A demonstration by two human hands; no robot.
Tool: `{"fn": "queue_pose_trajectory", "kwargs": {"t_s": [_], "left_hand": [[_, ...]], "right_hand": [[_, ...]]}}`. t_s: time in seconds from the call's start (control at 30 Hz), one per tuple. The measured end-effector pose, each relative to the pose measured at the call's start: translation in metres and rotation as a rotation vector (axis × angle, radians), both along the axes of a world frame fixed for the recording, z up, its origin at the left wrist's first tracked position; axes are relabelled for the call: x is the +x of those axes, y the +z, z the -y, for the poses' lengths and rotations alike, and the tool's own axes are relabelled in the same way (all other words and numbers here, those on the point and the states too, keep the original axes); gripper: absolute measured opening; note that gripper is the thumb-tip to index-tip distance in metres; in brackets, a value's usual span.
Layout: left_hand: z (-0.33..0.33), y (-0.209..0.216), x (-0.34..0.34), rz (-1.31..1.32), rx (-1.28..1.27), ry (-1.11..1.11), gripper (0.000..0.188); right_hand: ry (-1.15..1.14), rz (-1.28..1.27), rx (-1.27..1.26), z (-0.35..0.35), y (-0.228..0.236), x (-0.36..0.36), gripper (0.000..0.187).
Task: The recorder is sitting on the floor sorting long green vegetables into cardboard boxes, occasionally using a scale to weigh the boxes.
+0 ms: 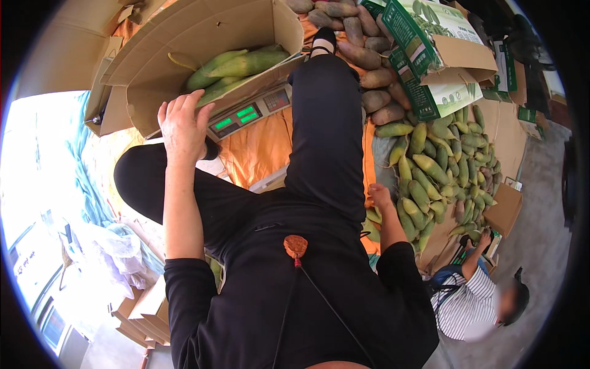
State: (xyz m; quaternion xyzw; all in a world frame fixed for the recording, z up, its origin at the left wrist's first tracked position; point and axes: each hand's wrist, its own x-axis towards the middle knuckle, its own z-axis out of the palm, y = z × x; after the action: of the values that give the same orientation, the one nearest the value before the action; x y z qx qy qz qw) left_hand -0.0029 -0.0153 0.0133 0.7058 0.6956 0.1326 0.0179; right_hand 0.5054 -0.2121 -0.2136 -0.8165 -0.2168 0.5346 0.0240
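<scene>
My left hand (184, 126) lies over the near rim of a cardboard box (203, 37), fingers stretched and apart, with nothing held in them. Inside the box are several long green radishes (249, 63), close to my fingertips. Under the box sits a digital scale (249, 114) with lit green displays. My right hand (380, 197) hangs beside my right knee, its fingers loosely bent and no object visible in them. Nearest to it is a large heap of green radishes (430, 172).
Reddish-brown roots (359, 55) lie heaped beyond my right foot. A printed green-and-white carton (430, 67) stands on its side by them. Orange sheeting (252, 154) covers the ground between my legs. Another person (470, 301) in a striped shirt is at the lower right. Folded cardboard (147, 313) lies lower left.
</scene>
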Motion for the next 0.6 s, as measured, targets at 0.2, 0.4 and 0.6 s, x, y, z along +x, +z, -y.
{"fn": "queue_pose_trajectory", "kwargs": {"t_s": [0.2,0.4,0.6], "left_hand": [[-0.002,-0.005,0.001,-0.007,-0.022,-0.007,0.030],[0.001,-0.006,-0.006,-0.038,-0.021,-0.027,0.027],[-0.002,-0.012,-0.001,-0.048,-0.045,-0.083,0.028]], "right_hand": [[-0.149,-0.018,-0.026,0.021,0.008,0.002,0.027],[-0.221,-0.004,-0.015,0.029,-0.014,-0.006,0.029],[-0.236,0.000,-0.084,0.049,-0.018,-0.007,0.026]]}}
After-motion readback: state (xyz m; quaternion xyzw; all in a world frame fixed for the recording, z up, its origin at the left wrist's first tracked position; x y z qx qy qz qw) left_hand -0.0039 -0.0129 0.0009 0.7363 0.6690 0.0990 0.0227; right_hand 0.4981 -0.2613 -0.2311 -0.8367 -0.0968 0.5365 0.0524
